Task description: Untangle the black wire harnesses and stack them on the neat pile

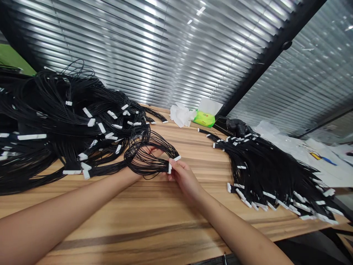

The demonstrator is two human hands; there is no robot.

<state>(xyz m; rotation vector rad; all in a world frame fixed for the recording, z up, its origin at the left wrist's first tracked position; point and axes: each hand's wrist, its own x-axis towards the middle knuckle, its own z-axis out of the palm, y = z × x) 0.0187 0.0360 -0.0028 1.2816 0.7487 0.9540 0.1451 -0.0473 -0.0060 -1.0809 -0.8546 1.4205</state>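
Observation:
My left hand reaches through a coil of thin black cords and is mostly hidden by it; only a few fingers show. My right hand pinches the coil's end, beside two small white tags. The coil sits just above the wooden table, at its middle.
A big heap of black coiled cords with white tags fills the left. A laid-out pile of tagged cord bundles lies at right. A green tissue pack, crumpled white tissue and a black glove lie at the back. Window blinds stand behind.

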